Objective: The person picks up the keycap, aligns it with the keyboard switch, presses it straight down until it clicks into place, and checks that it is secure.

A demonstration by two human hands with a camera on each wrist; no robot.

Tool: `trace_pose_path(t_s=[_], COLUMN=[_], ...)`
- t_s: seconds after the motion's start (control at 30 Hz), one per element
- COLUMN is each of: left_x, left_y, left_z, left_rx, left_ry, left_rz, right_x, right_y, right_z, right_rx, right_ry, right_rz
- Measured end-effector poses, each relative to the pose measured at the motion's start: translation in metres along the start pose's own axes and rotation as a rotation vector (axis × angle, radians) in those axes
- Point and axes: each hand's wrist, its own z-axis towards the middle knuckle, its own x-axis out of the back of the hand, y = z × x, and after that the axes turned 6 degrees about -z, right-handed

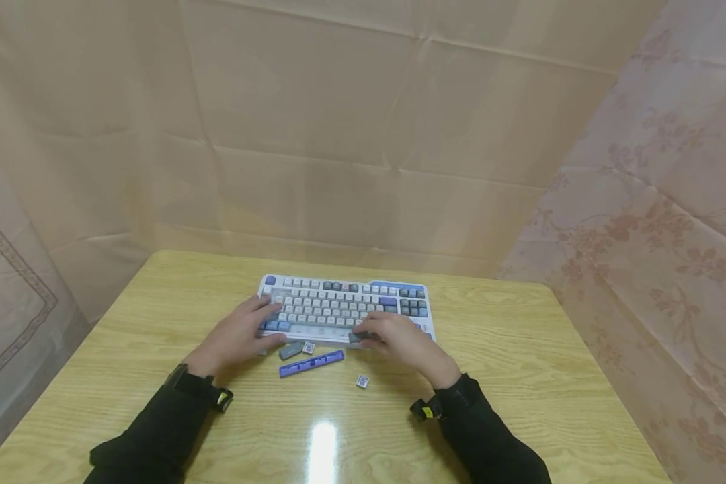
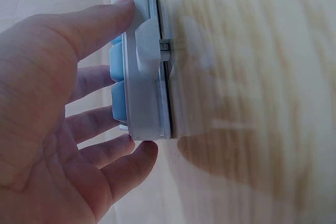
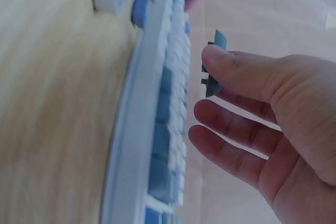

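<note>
A white keyboard with white, grey, blue and purple keys lies on the table. My left hand holds its front left corner, thumb against the front edge and other fingers at the side and over the keys. In the left wrist view, the thumb lies along the keyboard's front wall. Above the front row, my right hand pinches a dark grey keycap between thumb and index finger. The keycap stands on edge, its underside stems facing the keyboard, apart from the keys.
In front of the keyboard lie a long purple bar-shaped keycap, underside up, a grey keycap and a small white keycap. Another small white keycap sits nearer me. Beyond the wooden table hangs a beige cloth.
</note>
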Motion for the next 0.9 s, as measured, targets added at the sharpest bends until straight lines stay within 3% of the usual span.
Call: trace_pose_path(t_s=[0.3,0.53,0.9], left_x=[0.002,0.002,0.001], left_y=[0.001,0.002,0.001], left_z=[0.001,0.0,-0.001], left_rx=[0.013,0.014,-0.011], left_ry=[-0.012,-0.018,-0.001], left_rz=[-0.006,-0.01,-0.007], right_x=[0.017,0.015,0.002], right_y=[0.022,0.034,0.039], right_z=[-0.006,-0.002,0.002], right_rx=[-0.183,-0.321,-0.387], right_ry=[0.024,0.004,0.016], right_rz=[-0.051,-0.056,-0.061])
